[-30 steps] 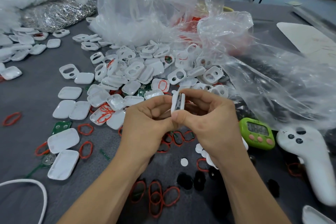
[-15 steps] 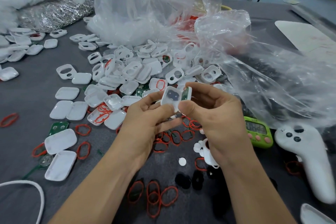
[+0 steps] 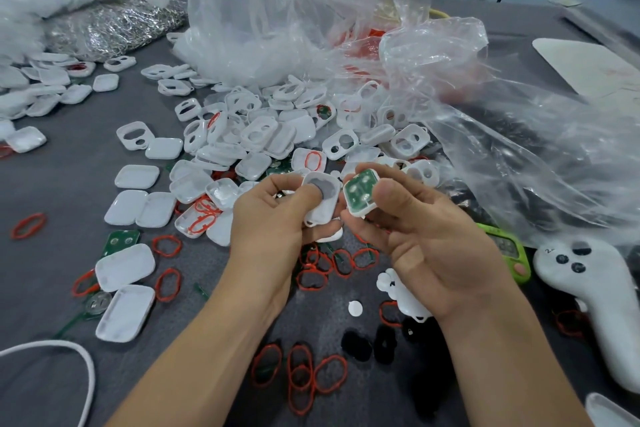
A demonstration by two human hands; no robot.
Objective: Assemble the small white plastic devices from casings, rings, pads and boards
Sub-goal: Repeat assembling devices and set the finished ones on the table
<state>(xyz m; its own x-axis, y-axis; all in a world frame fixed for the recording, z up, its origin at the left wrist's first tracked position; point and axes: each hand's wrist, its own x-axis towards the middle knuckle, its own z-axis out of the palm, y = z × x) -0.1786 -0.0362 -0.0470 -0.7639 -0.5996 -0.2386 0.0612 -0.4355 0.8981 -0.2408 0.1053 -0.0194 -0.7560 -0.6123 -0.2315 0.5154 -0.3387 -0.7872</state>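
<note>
My left hand (image 3: 270,218) holds a white casing half (image 3: 323,199) with a grey pad inside, thumb pressed into it. My right hand (image 3: 426,236) pinches the other white casing half (image 3: 360,192), which carries a green board facing up. The two halves sit side by side, opened apart, above the grey table (image 3: 52,184). A heap of loose white casings (image 3: 263,139) lies just behind my hands. Red rings (image 3: 301,374) are scattered in front and below, with black pads (image 3: 367,343) and small white discs (image 3: 355,308) near my right wrist.
Crumpled clear plastic bags (image 3: 450,97) rise behind and to the right. A green timer (image 3: 512,253) and a white controller (image 3: 595,291) lie at the right. More casings (image 3: 124,291) and a green board (image 3: 121,241) lie at the left. A white cable (image 3: 69,350) loops at lower left.
The two casing halves, pressed together edge-on a second ago, have been swung apart. Their insides now face up, one half in each hand.
</note>
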